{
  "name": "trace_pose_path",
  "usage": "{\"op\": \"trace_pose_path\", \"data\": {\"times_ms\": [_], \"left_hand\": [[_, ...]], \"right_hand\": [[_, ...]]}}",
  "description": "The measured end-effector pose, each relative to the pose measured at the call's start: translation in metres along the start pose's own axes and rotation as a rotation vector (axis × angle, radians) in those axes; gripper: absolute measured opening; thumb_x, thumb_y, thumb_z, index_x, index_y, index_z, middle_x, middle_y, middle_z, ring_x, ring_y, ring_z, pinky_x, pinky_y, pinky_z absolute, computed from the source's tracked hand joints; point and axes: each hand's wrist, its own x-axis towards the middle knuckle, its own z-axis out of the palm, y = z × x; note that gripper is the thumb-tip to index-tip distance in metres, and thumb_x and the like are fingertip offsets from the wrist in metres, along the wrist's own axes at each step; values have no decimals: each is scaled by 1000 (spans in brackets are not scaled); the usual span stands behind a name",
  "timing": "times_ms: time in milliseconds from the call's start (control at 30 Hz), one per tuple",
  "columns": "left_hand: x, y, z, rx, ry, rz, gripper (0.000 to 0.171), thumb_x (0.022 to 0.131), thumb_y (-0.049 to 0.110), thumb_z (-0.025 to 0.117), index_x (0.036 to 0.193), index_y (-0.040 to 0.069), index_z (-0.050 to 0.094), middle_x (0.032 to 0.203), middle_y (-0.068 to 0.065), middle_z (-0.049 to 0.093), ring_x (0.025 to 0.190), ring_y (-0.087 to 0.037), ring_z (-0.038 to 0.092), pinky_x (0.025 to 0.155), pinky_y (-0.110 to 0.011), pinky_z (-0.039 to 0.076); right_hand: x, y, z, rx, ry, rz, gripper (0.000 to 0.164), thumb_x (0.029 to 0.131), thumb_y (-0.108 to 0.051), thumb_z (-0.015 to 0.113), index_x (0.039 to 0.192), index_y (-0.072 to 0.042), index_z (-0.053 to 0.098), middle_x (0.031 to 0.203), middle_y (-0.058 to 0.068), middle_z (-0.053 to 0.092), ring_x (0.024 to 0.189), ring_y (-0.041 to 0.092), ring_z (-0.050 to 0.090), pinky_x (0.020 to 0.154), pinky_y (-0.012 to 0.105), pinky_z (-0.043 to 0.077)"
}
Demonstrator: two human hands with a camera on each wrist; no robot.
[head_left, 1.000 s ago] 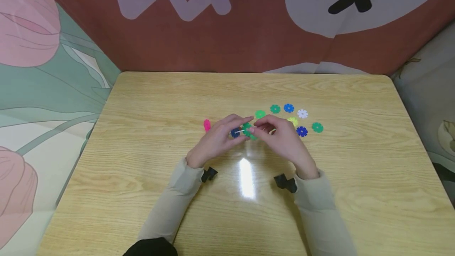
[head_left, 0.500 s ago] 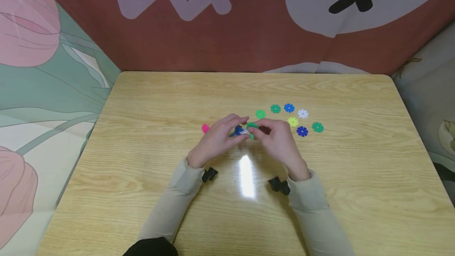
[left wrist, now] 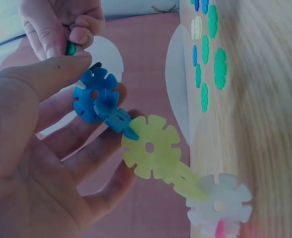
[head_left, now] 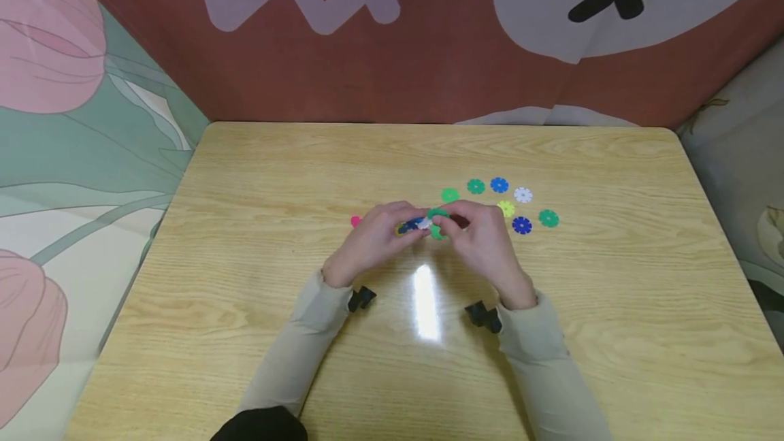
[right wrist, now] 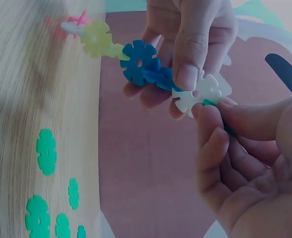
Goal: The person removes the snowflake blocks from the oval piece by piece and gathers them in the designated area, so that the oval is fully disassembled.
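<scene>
My left hand [head_left: 382, 233] holds a chain of slotted snowflake discs, its thumb pressing near the upper end. In the left wrist view the chain runs down through blue discs [left wrist: 106, 85], yellow discs [left wrist: 161, 144] and a white disc [left wrist: 233, 198] to a pink piece [left wrist: 220, 229]. Another white disc [right wrist: 210, 88] sits at the upper end, under the left thumb in the right wrist view. My right hand [head_left: 488, 243] pinches a green disc [right wrist: 209, 102] between thumb and index finger. Its edge meets the white disc's rim; whether it sits in a slot is hidden.
Right of and beyond the hands, loose discs lie flat on the wooden table [head_left: 245, 223]: several green [head_left: 548, 218], blue [head_left: 522, 225], a white [head_left: 523, 194] and a yellow [head_left: 505, 209]. A printed cloth wall [head_left: 367, 73] stands behind the table.
My right hand has shifted slightly left and turned, bringing the green disc against the white one. The chain has tilted in my left hand, its pink end moving a little. The loose discs stay put.
</scene>
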Motion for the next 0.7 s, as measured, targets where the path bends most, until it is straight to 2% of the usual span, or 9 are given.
{"op": "trace_pose_path", "data": {"times_ms": [333,567,700], "left_hand": [[1,-1,0,-1,61,90,28,92,15,66,117,3,69,95,-6,73,79,-11,62,72,-34,55],[0,0,0,-18,83,87,29,91,14,67,117,1,68,94,-7,73,77,-11,61,70,-33,55],[0,1,0,-11,95,97,29,90,15,68,115,0,69,93,-7,73,74,-10,61,67,-32,54]], "right_hand": [[1,2,5,-34,69,-116,7,87,-4,69,91,1,72,74,10,69,63,15,58,54,19,45],[1,2,9,-78,130,-193,6,87,-3,69,89,3,70,69,9,63,59,13,50,51,20,41],[0,3,12,-108,176,-227,7,87,-2,69,88,4,68,70,10,63,58,13,51,51,21,43]]}}
